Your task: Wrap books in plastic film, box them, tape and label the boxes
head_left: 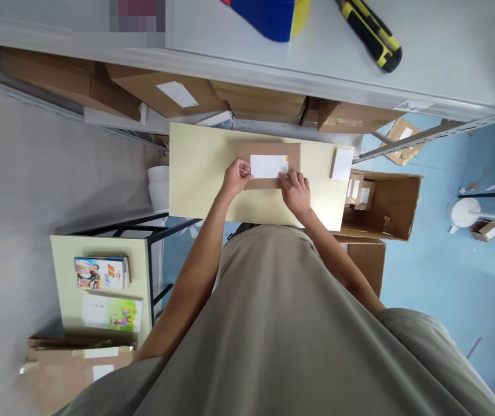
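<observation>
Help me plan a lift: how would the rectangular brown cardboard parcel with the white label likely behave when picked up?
The brown cardboard parcel will probably stay fairly stiff, since its edges look straight. It seems unlikely to roll or tip, lying flat on the pale yellow tabletop. Its weight is hard to judge, as any contents are hidden.

The flat brown cardboard box (pixel 269 148) bears a white, yellow-cornered rectangular paper label (pixel 268 166); beneath the box, the rectangular tabletop (pixel 199 173) is pale yellow.
</observation>
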Demonstrator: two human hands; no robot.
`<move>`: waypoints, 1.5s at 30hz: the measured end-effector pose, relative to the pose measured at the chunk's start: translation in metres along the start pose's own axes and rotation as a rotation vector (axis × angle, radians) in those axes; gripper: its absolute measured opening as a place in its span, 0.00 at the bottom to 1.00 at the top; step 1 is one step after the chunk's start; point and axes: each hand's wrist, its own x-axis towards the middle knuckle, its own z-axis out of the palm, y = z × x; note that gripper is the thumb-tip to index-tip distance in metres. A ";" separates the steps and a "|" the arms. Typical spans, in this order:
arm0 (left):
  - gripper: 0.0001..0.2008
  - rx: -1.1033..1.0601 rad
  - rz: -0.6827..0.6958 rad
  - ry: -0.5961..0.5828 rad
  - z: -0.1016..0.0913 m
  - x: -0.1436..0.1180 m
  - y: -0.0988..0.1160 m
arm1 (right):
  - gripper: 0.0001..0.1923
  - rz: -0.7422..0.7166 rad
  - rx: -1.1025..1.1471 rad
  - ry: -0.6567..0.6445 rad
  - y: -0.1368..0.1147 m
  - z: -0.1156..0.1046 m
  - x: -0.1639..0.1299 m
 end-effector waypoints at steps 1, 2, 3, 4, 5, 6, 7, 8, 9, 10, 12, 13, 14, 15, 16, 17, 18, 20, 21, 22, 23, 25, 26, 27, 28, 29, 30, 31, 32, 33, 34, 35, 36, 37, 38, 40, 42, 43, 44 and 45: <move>0.16 -0.018 -0.009 0.048 -0.001 -0.003 -0.002 | 0.30 0.022 0.021 0.034 0.006 0.001 -0.005; 0.15 -0.033 -0.023 0.115 -0.002 -0.007 -0.006 | 0.29 0.050 0.052 0.075 0.013 0.003 -0.010; 0.15 -0.044 -0.042 0.193 -0.003 -0.012 -0.012 | 0.29 0.085 0.093 0.120 0.022 0.006 -0.014; 0.16 -0.053 -0.064 0.263 -0.005 -0.019 -0.019 | 0.29 0.124 0.145 0.162 0.032 0.010 -0.018; 0.19 -0.057 -0.086 0.312 -0.006 -0.026 -0.028 | 0.29 0.162 0.207 0.193 0.043 0.015 -0.021; 0.23 -0.067 -0.113 0.319 -0.006 -0.033 -0.037 | 0.30 0.196 0.279 0.205 0.055 0.021 -0.024; 0.28 -0.086 -0.137 0.280 -0.005 -0.040 -0.047 | 0.30 0.225 0.363 0.195 0.065 0.028 -0.026; 0.33 -0.111 -0.158 0.229 -0.002 -0.046 -0.055 | 0.31 0.251 0.461 0.168 0.074 0.035 -0.027; 0.37 -0.140 -0.173 0.175 0.002 -0.051 -0.063 | 0.31 0.275 0.567 0.127 0.081 0.042 -0.027; 0.39 -0.166 -0.183 0.132 0.007 -0.055 -0.068 | 0.31 0.295 0.671 0.083 0.085 0.048 -0.027; 0.42 -0.204 -0.193 0.117 0.017 -0.059 -0.074 | 0.31 0.318 0.831 0.024 0.088 0.056 -0.025; 0.42 -0.212 -0.191 0.134 0.021 -0.060 -0.074 | 0.32 0.311 0.876 0.018 0.087 0.057 -0.024; 0.42 -0.214 -0.181 0.162 0.023 -0.061 -0.073 | 0.32 0.292 0.898 0.032 0.085 0.055 -0.024; 0.41 -0.211 -0.161 0.195 0.023 -0.062 -0.071 | 0.33 0.266 0.904 0.062 0.083 0.050 -0.025; 0.41 -0.205 -0.130 0.229 0.022 -0.065 -0.067 | 0.34 0.241 0.906 0.102 0.081 0.043 -0.026; 0.41 -0.196 -0.089 0.263 0.018 -0.068 -0.063 | 0.35 0.221 0.910 0.146 0.079 0.034 -0.028; 0.39 -0.186 -0.041 0.296 0.014 -0.072 -0.058 | 0.35 0.212 0.918 0.191 0.077 0.024 -0.030; 0.34 -0.167 0.046 0.353 0.005 -0.081 -0.047 | 0.36 0.231 0.937 0.269 0.074 0.004 -0.037; 0.31 -0.167 0.081 0.369 0.002 -0.086 -0.042 | 0.36 0.252 0.943 0.297 0.073 -0.004 -0.041; 0.28 -0.175 0.106 0.374 0.000 -0.090 -0.038 | 0.36 0.277 0.943 0.317 0.072 -0.010 -0.044; 0.26 -0.188 0.118 0.371 0.000 -0.093 -0.035 | 0.36 0.306 0.935 0.330 0.072 -0.013 -0.048; 0.25 -0.207 0.092 0.356 0.004 -0.098 -0.035 | 0.38 0.364 0.901 0.328 0.070 -0.013 -0.053; 0.24 -0.207 0.052 0.352 0.008 -0.099 -0.037 | 0.40 0.391 0.887 0.312 0.070 -0.010 -0.056; 0.24 -0.204 0.002 0.348 0.012 -0.099 -0.041 | 0.43 0.413 0.880 0.292 0.070 -0.005 -0.057; 0.24 -0.205 -0.046 0.342 0.015 -0.100 -0.045 | 0.44 0.429 0.878 0.269 0.069 0.000 -0.059; 0.24 -0.213 -0.086 0.329 0.018 -0.100 -0.049 | 0.46 0.437 0.879 0.250 0.069 0.004 -0.061; 0.24 -0.225 -0.111 0.311 0.019 -0.099 -0.053 | 0.47 0.439 0.880 0.240 0.069 0.008 -0.062; 0.25 -0.240 -0.119 0.293 0.019 -0.099 -0.057 | 0.47 0.440 0.880 0.248 0.068 0.011 -0.064; 0.27 -0.252 -0.117 0.282 0.019 -0.098 -0.060 | 0.48 0.443 0.881 0.268 0.068 0.013 -0.065; 0.28 -0.257 -0.110 0.276 0.017 -0.098 -0.062 | 0.49 0.447 0.885 0.295 0.068 0.014 -0.067; 0.29 -0.258 -0.104 0.277 0.016 -0.097 -0.063 | 0.50 0.451 0.899 0.323 0.067 0.015 -0.069; 0.29 -0.259 -0.098 0.274 0.014 -0.097 -0.064 | 0.51 0.449 0.921 0.340 0.066 0.016 -0.072; 0.29 -0.259 -0.091 0.260 0.013 -0.097 -0.065 | 0.52 0.440 0.948 0.341 0.064 0.017 -0.076; 0.27 -0.258 -0.081 0.233 0.012 -0.099 -0.066 | 0.52 0.422 0.978 0.330 0.063 0.019 -0.080; 0.26 -0.259 -0.066 0.200 0.011 -0.100 -0.067 | 0.52 0.403 1.006 0.314 0.060 0.021 -0.085; 0.24 -0.269 -0.024 0.149 0.011 -0.107 -0.072 | 0.52 0.378 1.045 0.295 0.055 0.025 -0.098; 0.26 -0.290 0.017 0.128 0.011 -0.117 -0.079 | 0.50 0.371 1.060 0.307 0.048 0.030 -0.116; 0.27 -0.302 0.035 0.117 0.011 -0.124 -0.082 | 0.49 0.373 1.062 0.320 0.044 0.032 -0.126; 0.28 -0.312 0.049 0.101 0.011 -0.130 -0.084 | 0.49 0.378 1.064 0.335 0.040 0.033 -0.137; 0.29 -0.318 0.063 0.082 0.011 -0.137 -0.085 | 0.48 0.386 1.065 0.354 0.037 0.034 -0.149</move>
